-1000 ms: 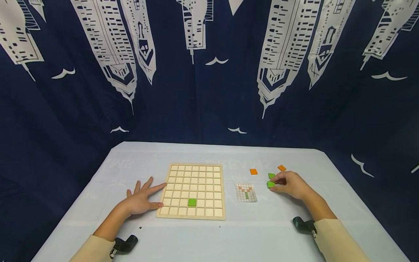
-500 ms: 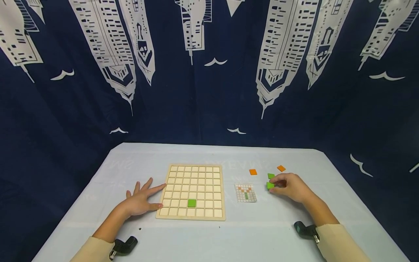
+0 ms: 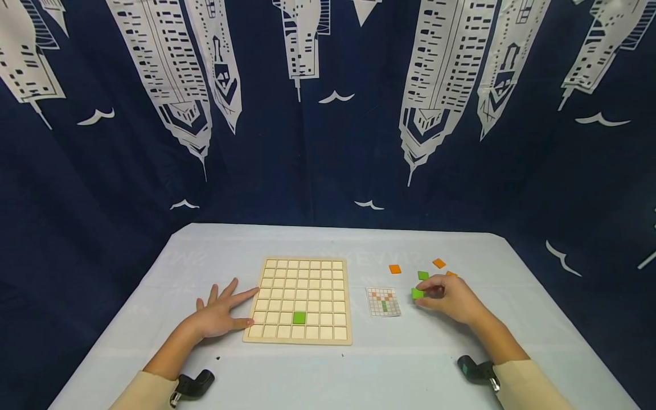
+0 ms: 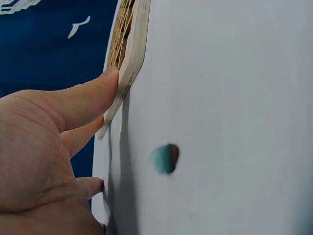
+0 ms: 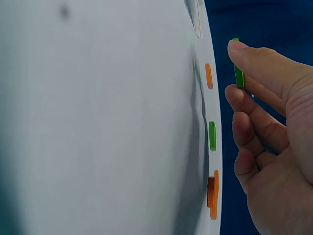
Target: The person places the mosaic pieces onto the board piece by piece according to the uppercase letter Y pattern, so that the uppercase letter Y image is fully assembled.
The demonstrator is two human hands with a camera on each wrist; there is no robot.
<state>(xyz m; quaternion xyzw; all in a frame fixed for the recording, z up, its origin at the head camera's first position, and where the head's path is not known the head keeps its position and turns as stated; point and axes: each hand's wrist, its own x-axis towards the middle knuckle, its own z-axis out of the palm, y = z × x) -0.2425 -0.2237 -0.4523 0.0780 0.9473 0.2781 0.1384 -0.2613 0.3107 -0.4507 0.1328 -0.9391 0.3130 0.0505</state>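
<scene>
My right hand pinches a green square tile between thumb and fingers; the right wrist view shows this tile on edge, raised off the tabletop. My left hand lies spread at the left side of a wooden grid board, thumb and forefinger touching its edge. One green tile sits in a cell of the second row from the near side. In the left wrist view the thumb presses against the board's rim.
Right of the board lies a small card printed with a grid of orange and green squares. Beyond my right hand are another green tile and orange tiles, one partly hidden behind the hand. A dark speck lies near my left wrist.
My right hand has lifted the green tile and drawn it slightly left and nearer, away from the other green tile. An orange tile now shows behind the hand. The left hand stays put.
</scene>
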